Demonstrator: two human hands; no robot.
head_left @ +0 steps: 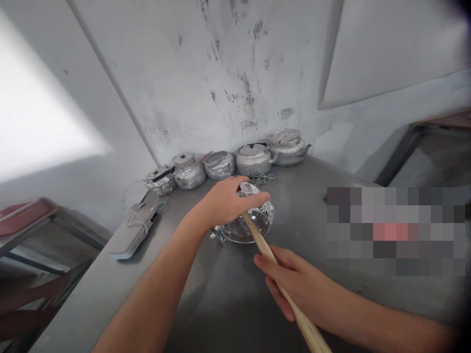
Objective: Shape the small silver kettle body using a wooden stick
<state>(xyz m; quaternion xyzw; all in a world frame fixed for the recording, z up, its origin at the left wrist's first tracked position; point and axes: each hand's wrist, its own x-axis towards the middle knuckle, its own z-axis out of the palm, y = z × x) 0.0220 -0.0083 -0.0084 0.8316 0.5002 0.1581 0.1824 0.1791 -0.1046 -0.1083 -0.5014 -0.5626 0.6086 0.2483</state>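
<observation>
A shiny silver metal pot (pixel 270 203) with a crinkled surface sits on the grey table, its round opening facing me. My left hand (pixel 231 198) is over its upper part, the thumb stretched across the front and the other fingers partly hidden behind. A pale wooden stick (pixel 259 239) slants up from the lower right, and its far end passes into the opening below my left palm. Wrapped around the stick's middle is my right hand (pixel 287 279), closed. What the stick's tip touches is hidden.
Several dented silver kettles and pots (pixel 253 159) line the table's back edge by the stained wall. A green-and-white beaded cord (pixel 262 179) lies before them. At left are a grey power bank (pixel 138 228) with cables and a red tray (pixel 24 215). A pixelated patch covers the right.
</observation>
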